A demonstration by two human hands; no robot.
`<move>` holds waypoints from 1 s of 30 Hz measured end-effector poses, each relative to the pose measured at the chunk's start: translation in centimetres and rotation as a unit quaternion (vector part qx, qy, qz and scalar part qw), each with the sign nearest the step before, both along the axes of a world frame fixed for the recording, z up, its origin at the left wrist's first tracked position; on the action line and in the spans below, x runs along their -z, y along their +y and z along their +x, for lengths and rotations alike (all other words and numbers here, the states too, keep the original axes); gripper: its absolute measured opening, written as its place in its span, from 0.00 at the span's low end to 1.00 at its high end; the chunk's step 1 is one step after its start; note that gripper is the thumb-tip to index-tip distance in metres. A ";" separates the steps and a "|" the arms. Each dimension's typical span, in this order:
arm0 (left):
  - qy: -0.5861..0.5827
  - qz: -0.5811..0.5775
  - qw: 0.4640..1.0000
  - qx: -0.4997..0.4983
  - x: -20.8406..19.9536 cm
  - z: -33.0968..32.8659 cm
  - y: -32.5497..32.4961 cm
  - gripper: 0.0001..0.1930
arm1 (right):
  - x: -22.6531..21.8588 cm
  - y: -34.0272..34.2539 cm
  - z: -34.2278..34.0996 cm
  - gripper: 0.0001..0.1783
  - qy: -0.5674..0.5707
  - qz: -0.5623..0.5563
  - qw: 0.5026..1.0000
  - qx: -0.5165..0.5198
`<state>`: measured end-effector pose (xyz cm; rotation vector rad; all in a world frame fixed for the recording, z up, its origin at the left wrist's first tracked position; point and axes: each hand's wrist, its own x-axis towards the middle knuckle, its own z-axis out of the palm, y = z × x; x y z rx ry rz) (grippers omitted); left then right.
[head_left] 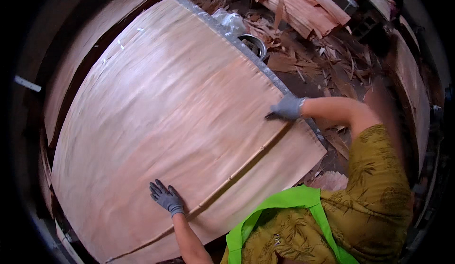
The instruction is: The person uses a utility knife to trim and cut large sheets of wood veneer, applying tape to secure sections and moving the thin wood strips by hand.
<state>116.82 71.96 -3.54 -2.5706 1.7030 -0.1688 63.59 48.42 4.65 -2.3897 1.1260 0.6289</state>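
Note:
A broad, pale pinkish wood veneer sheet (142, 122) spreads before me on a stack. My left hand (166, 198), in a grey glove with dark fingers, lies flat on it with the fingers spread. A long thin jointed stick (246, 162), like bamboo, runs slantwise across the near part of the sheet and passes beneath my left wrist. Over the right edge rests my right hand (286, 107), gloved alike and slightly blurred, its fingers stretched leftward over the veneer. The stick's far end meets this hand's underside; whether they touch is hidden.
A grey strip (227, 34) borders the sheet's far right edge. Beyond it are a round metal-rimmed thing (253, 46), a clear plastic bag (230, 21), veneer scraps (339, 72) and piled reddish veneer (303, 8). More stacks flank both sides. Another person (397, 3) stands far right.

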 end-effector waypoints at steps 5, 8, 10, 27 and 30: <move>-0.003 0.014 1.000 0.005 0.8 -0.7 -0.1 0.34 | 0.5 -6.0 -14.4 0.11 0.092 -0.096 0.990 -0.034; 0.012 0.004 1.000 0.002 0.5 0.2 -1.1 0.35 | 1.3 -9.2 -19.0 0.07 0.136 -0.243 0.961 0.010; 0.031 0.006 0.999 0.001 0.4 0.1 -0.1 0.36 | 1.4 -10.2 -13.9 0.06 0.066 -0.294 0.951 0.073; 0.067 -0.023 0.997 -0.013 -0.3 0.3 -0.7 0.35 | 2.3 -12.8 25.3 0.09 -0.185 -0.238 0.936 -0.182; 0.077 -0.052 0.995 -0.027 -0.4 0.3 0.0 0.35 | -2.6 -5.8 25.1 0.26 -0.169 -0.122 0.964 -0.168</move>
